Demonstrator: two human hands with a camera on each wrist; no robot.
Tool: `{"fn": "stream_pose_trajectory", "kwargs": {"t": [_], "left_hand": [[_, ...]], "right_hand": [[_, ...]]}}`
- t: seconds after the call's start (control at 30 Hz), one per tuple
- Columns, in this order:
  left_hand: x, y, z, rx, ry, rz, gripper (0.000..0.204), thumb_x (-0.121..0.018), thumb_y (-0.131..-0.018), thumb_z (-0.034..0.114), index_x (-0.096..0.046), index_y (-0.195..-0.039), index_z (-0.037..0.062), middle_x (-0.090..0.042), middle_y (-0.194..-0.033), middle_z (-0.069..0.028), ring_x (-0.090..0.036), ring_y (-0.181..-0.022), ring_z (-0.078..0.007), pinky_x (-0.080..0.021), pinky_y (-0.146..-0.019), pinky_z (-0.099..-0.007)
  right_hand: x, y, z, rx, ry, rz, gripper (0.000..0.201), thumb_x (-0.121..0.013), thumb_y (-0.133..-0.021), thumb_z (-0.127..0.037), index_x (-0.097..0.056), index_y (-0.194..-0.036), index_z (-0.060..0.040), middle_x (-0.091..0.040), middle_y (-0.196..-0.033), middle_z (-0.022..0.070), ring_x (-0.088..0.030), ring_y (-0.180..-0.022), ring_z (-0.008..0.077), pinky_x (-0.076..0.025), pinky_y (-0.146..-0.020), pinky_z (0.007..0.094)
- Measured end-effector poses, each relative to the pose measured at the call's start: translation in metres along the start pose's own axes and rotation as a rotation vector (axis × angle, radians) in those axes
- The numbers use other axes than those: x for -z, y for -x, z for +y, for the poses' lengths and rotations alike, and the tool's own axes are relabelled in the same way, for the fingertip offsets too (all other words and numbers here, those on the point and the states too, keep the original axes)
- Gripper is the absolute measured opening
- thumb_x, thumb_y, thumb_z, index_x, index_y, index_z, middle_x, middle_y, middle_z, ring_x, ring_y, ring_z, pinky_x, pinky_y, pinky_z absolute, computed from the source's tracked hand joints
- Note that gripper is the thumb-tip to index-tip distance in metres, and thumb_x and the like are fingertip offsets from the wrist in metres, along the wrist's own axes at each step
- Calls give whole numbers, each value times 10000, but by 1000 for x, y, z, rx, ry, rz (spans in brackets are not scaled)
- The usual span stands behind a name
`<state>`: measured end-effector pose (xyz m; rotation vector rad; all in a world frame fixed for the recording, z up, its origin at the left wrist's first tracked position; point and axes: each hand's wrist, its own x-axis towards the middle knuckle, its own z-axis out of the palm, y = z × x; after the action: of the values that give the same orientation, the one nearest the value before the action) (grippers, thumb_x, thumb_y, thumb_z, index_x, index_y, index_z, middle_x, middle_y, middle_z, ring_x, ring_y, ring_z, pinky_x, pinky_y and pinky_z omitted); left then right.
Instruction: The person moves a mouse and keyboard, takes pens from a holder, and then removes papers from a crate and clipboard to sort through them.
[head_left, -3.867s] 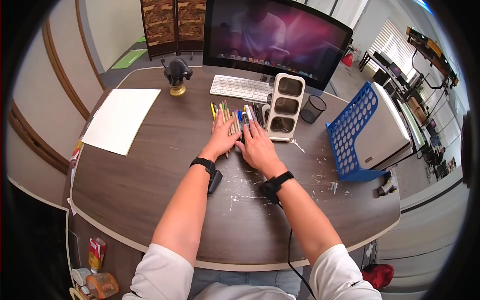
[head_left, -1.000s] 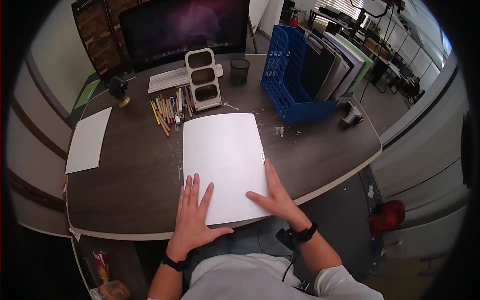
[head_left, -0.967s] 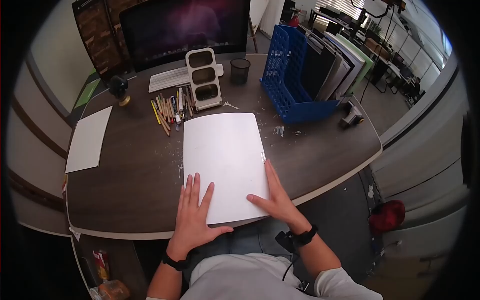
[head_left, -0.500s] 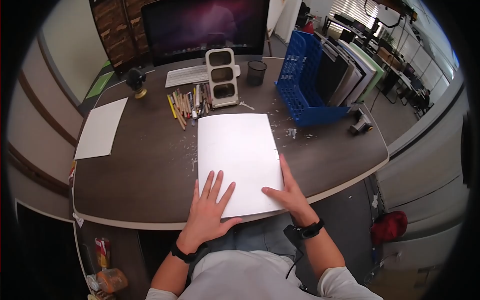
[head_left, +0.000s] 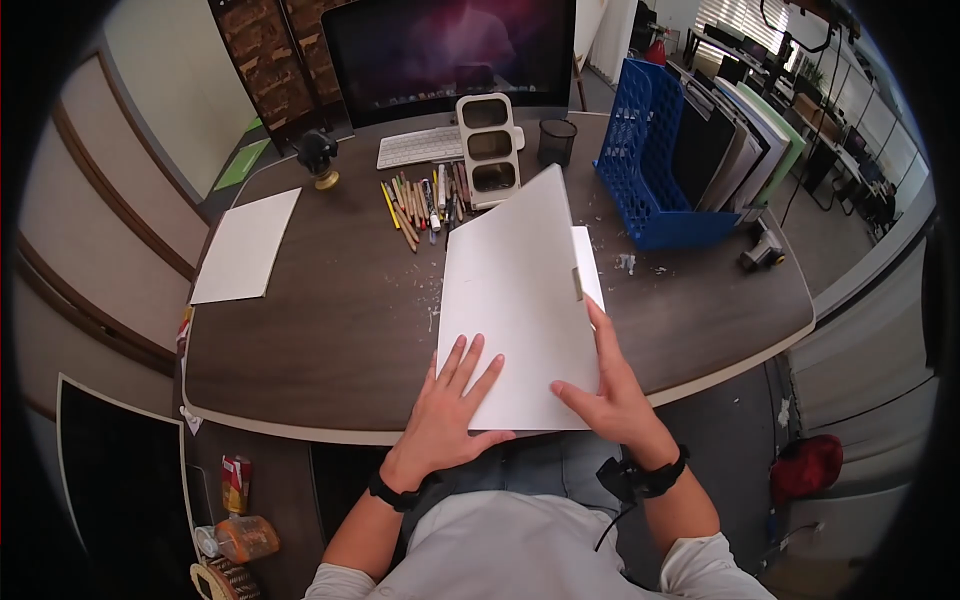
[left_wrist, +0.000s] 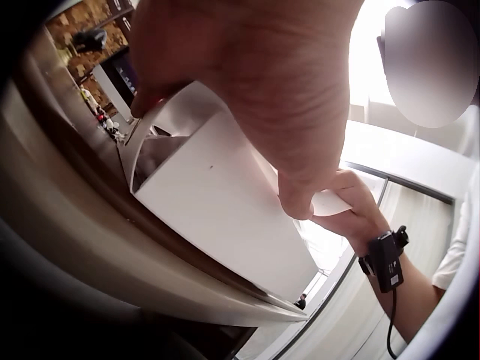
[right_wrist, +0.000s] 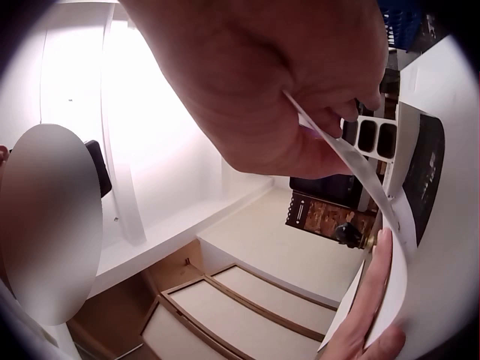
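Observation:
A white folder (head_left: 510,300) lies at the table's front edge, its top cover bent upward at the far right corner. White (head_left: 587,245) shows beneath the raised cover. My right hand (head_left: 622,395) pinches the cover's right edge, thumb on top and fingers underneath; the right wrist view shows the bent cover (right_wrist: 358,166) running into that grip. Fingers spread and straight, my left hand (head_left: 440,410) rests on the cover's lower left. In the left wrist view, the folder (left_wrist: 225,202) gapes along one side.
Several pencils and pens (head_left: 425,203) lie beyond the folder, beside an upright beige three-slot holder (head_left: 490,145). Behind are a keyboard (head_left: 420,149), mesh cup (head_left: 556,143) and monitor (head_left: 455,55). A blue file rack (head_left: 640,160) stands right; white board (head_left: 247,245) lies left.
Both hands have gone from the pencils to the folder, which now lies in front of me. In the last half second its cover has lifted at the far right corner.

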<state>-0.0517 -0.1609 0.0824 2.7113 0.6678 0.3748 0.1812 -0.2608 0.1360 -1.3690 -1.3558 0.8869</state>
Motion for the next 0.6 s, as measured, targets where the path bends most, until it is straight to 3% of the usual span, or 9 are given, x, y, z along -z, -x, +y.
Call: {"fn": "stream_pose_trajectory", "kwargs": {"t": [0.1,0.17,0.2,0.27,0.3,0.37,0.47,0.53,0.6], "left_hand": [[-17,10,-14,-5,160,149,901,-726,-899,480,-347,-1589,41,-220,-1670,-260,-207,-1557,-416,-239,-1231,-549],[-34,21,-24,105,623,452,741,-550,-1044,447,-328,-1571,-23,-263,-1665,-219,-264,-1546,-359,-275,-1230,-467],[-48,31,-31,104,615,445,741,-550,-1044,447,-328,-1571,-23,-263,-1665,-219,-264,-1546,-359,-275,-1230,-467],[-67,55,-39,446,1411,702,671,-421,-1111,436,-334,-1537,-76,-383,-1602,-170,-379,-1483,-311,-330,-1201,-420],[-65,62,-43,450,1403,707,671,-421,-1111,436,-334,-1537,-76,-383,-1602,-170,-379,-1483,-311,-330,-1201,-420],[-46,71,-40,683,1626,913,695,-392,-1110,491,-362,-1507,-79,-481,-1517,-136,-496,-1370,-276,-385,-1152,-395],[-35,102,-80,767,1165,1007,628,-590,-1065,285,-320,-1534,-33,-503,-1479,-165,-533,-1339,-304,-445,-1113,-400],[-15,117,-92,837,367,996,903,-807,-876,118,-249,-1575,-10,-392,-1558,-210,-433,-1416,-378,-360,-1178,-451],[10,111,-80,782,79,962,1064,-868,-775,107,-199,-1598,17,-285,-1611,-222,-328,-1472,-401,-285,-1210,-491]], "right_hand": [[-4,2,6,131,-356,-127,880,-592,-1021,-340,-73,-1634,19,-196,-1684,195,-187,-1570,317,-176,-1248,410],[-22,0,9,130,-585,-336,958,-370,-1032,-682,-109,-1635,15,-195,-1694,166,-245,-1550,306,-193,-1249,413],[-14,-4,-8,136,-459,-489,797,-444,-1064,-564,-245,-1624,-33,-271,-1675,177,-259,-1550,323,-227,-1247,439],[-17,-15,-11,342,266,-472,587,-532,-1062,-426,-474,-1518,-62,-400,-1599,208,-371,-1486,383,-328,-1202,469],[-17,-17,1,348,260,-476,587,-532,-1062,-426,-474,-1518,-62,-400,-1599,208,-371,-1486,383,-328,-1202,469],[-10,-23,38,268,760,-468,413,-645,-995,-255,-616,-1347,-41,-513,-1481,226,-478,-1379,427,-411,-1141,493],[1,-31,47,34,694,-515,361,-710,-919,-166,-655,-1245,-22,-581,-1379,206,-536,-1318,415,-444,-1106,506],[3,-35,43,39,721,-499,385,-738,-884,-142,-655,-1242,-25,-586,-1360,202,-516,-1339,412,-438,-1113,515],[4,-34,45,45,743,-477,415,-767,-849,-119,-656,-1238,-29,-591,-1340,197,-495,-1361,409,-432,-1121,523]]}}
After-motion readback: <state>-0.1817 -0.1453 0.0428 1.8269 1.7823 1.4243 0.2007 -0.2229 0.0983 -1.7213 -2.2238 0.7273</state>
